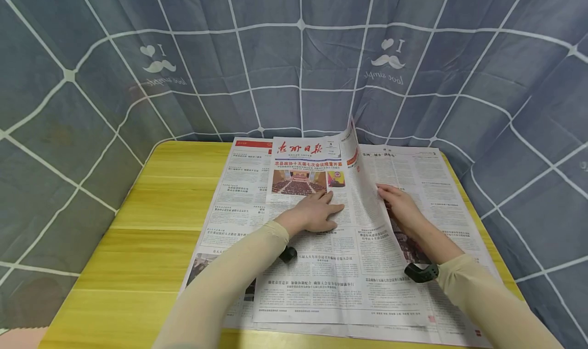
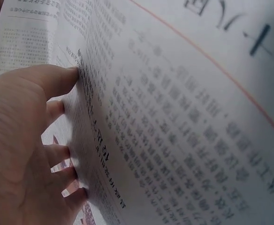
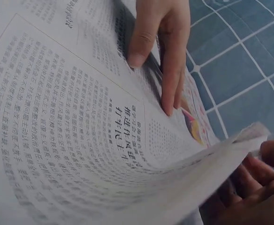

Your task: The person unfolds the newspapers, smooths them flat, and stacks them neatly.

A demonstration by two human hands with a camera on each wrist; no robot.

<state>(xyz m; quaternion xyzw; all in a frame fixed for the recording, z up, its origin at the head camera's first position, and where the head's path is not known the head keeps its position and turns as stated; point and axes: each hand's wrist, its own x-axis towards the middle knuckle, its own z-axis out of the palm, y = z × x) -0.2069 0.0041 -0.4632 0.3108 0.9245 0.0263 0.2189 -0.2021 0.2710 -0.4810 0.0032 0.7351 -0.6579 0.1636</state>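
Note:
A folded newspaper (image 1: 308, 293) with a red masthead lies over a larger spread newspaper (image 1: 229, 208). My left hand (image 1: 317, 214) rests on its front page with fingers spread, just below a photo of a hall. At the right side, my right hand (image 1: 404, 211) pinches the edge of the folded newspaper, whose right part bends upward into a raised curve. In the right wrist view, the thumb and curled fingers (image 3: 255, 176) sit at that lifted edge. The left wrist view shows my left fingertips against the print, with the curved page rising close beside them.
Both newspapers lie on a yellow wood-grain table (image 1: 147, 257), whose bare surface shows at the left. A grey-blue curtain (image 1: 275, 63) with white grid lines surrounds the table at the back and sides. Small black devices sit at both wrists.

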